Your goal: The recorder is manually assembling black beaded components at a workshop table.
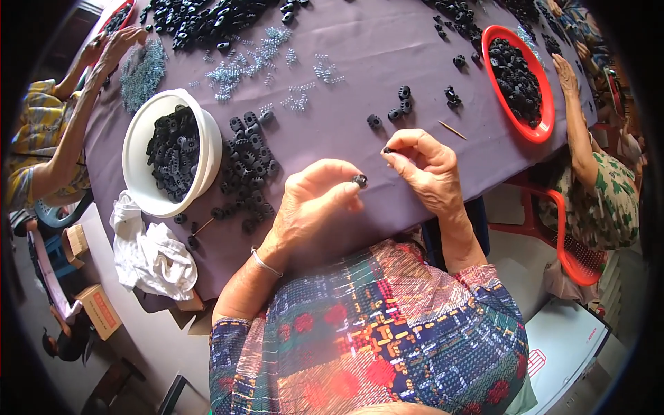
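Note:
Over the near edge of the table, my left hand [315,200] pinches a small black plastic piece [360,180], which looks like part of a cord lock, between thumb and fingers. To its right and slightly farther off, my right hand [432,169] is closed on a smaller black plastic piece [388,150] at the fingertips. The two pieces are apart. Just beyond my hands lie a few loose black pieces [403,104]. A heap of similar black pieces [250,159] spreads left of my left hand, next to a white bowl [212,149] filled with black parts.
Small clear springs [252,62] lie scattered across the purple tablecloth [360,48]. A red basin [546,114] of black parts and a wooden stick [452,130] are at right. White cloth [152,252] hangs at the left edge. Other people's arms [72,128] reach over both sides.

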A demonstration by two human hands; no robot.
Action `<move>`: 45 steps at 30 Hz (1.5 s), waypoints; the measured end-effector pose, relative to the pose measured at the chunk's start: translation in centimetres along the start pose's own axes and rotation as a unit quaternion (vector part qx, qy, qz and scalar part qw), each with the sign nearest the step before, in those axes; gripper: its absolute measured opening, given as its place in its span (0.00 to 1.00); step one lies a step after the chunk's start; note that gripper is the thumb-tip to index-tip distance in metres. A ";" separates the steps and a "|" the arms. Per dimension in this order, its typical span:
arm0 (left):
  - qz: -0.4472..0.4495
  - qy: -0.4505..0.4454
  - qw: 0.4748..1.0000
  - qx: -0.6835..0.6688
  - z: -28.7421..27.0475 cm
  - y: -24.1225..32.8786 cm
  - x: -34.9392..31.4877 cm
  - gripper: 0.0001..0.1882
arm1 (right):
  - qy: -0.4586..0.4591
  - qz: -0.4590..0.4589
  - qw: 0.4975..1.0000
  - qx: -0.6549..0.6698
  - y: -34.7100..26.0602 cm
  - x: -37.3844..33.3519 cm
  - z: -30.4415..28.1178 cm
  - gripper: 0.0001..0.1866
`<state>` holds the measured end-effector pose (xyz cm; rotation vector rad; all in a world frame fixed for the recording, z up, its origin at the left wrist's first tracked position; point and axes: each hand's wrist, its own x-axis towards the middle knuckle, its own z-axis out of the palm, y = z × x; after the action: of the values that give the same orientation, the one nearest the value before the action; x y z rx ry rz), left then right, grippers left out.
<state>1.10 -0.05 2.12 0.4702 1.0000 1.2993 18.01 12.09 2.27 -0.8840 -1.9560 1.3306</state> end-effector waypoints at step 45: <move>0.026 0.048 0.990 0.130 -0.1 -0.1 0.1 0.10 | -0.104 0.201 0.941 0.250 -1.1 -0.5 1.0 0.06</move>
<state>1.02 -0.02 1.95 0.6401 1.2524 1.2525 17.27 10.88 2.94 -0.9379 -1.4999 2.1144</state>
